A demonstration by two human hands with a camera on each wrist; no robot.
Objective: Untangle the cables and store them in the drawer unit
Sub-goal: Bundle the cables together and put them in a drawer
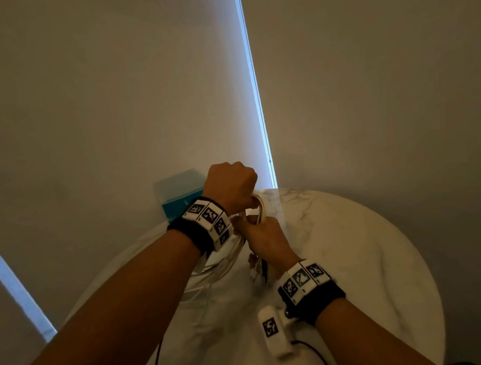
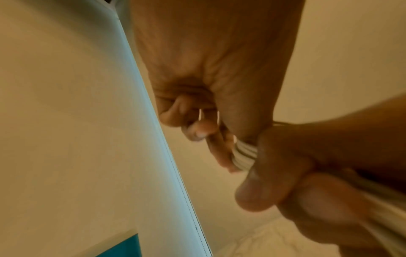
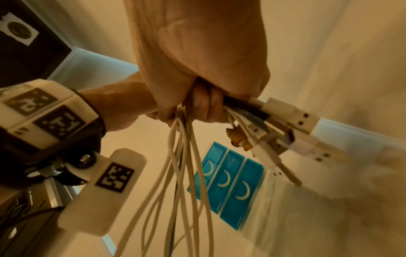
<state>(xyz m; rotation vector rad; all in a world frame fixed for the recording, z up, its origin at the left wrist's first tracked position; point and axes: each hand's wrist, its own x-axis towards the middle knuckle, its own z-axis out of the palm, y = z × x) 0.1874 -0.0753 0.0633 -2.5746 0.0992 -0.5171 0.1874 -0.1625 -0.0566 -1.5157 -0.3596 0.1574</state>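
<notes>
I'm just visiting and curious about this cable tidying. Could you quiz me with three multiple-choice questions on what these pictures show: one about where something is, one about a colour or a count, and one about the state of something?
1. Where does the small blue plastic drawer unit stand?
A. At the far edge of the round white marble table, by the wall
B. On the floor
C. In the person's lap

2. How many drawer fronts does the right wrist view show on that unit?
A. One
B. Three
C. Six

3. What state is the bundle of white cables in?
A. Lying loose on the table
B. Already in a drawer
C. Gripped by both hands

Answers:
1. A: the head view shows it behind the left hand, against the wall.
2. B: three blue fronts, each with a white curved handle.
3. C: the left hand and the right hand both curl round the strands, with plugs sticking out of the right fist.
</notes>
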